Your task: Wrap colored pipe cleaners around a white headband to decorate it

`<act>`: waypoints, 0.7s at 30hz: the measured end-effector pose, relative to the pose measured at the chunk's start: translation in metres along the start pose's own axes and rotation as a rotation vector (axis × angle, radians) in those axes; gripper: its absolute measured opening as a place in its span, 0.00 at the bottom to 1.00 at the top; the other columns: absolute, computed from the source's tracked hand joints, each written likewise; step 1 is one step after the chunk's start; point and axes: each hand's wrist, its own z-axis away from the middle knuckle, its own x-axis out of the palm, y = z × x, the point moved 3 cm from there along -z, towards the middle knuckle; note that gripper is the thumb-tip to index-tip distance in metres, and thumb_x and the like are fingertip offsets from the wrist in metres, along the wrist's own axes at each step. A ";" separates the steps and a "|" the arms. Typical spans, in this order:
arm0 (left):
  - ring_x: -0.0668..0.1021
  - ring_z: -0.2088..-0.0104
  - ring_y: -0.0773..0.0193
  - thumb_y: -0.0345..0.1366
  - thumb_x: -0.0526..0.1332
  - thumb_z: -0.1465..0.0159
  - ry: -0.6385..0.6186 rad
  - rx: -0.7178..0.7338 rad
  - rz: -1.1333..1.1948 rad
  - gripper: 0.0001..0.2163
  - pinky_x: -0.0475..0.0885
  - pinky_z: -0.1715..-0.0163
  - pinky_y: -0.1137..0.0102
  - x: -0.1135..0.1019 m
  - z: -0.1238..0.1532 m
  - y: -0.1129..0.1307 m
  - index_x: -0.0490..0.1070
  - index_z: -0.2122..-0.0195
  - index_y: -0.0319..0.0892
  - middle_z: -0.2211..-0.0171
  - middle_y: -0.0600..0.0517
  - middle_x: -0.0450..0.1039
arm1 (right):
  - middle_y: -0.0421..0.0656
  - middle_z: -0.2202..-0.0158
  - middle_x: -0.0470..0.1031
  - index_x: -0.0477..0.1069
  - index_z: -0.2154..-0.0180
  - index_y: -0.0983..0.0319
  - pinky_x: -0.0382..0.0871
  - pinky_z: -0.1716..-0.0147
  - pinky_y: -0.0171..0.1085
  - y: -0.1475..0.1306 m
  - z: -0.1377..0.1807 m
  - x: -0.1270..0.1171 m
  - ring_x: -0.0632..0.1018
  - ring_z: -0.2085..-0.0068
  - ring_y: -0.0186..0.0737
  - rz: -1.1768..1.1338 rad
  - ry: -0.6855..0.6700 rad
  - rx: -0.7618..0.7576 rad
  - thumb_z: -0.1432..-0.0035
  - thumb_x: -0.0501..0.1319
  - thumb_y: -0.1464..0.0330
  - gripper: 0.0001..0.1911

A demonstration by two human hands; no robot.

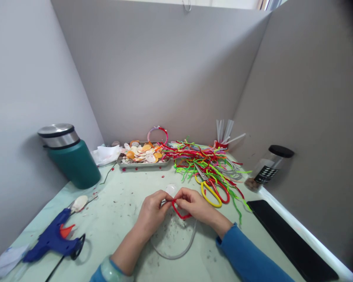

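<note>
- A blue glue gun lies left of the shell tray, nearer the person.
- A teal flask stands left of that tray.
- Before the tray, the left hand pinches a gray hoop.
- Beside it, the right hand pinches a looped red pipe cleaner.
- Scissors lie right of the tray.

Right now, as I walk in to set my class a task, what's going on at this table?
A person's left hand and right hand meet near the middle of the table, their fingertips pinching a red fuzzy strip. A grey loop curves out below the hands. Scissors lie to the right, by a heap of colourful fuzzy strips. A blue glue gun lies on the left, and a tray of shell-like pieces sits farther back.
</note>
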 end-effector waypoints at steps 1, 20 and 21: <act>0.72 0.72 0.68 0.27 0.57 0.45 0.005 -0.009 0.001 0.06 0.62 0.70 0.75 0.000 0.000 -0.001 0.72 0.71 0.42 0.72 0.53 0.73 | 0.35 0.78 0.64 0.67 0.70 0.64 0.57 0.79 0.28 0.000 0.000 0.000 0.64 0.78 0.28 0.001 0.002 -0.010 0.47 0.57 0.69 0.04; 0.71 0.76 0.67 0.35 0.58 0.45 0.043 -0.232 -0.053 0.07 0.62 0.74 0.74 -0.011 -0.005 -0.013 0.76 0.73 0.42 0.75 0.53 0.76 | 0.37 0.78 0.66 0.70 0.77 0.62 0.58 0.74 0.31 -0.015 0.001 -0.024 0.67 0.73 0.33 0.279 0.239 -0.216 0.47 0.59 0.66 0.10; 0.71 0.76 0.67 0.35 0.58 0.45 0.018 -0.228 -0.039 0.07 0.62 0.74 0.74 -0.010 -0.005 -0.012 0.76 0.72 0.42 0.75 0.53 0.76 | 0.37 0.78 0.66 0.70 0.76 0.63 0.58 0.74 0.31 -0.016 0.002 -0.025 0.67 0.74 0.33 0.240 0.245 -0.195 0.48 0.59 0.65 0.09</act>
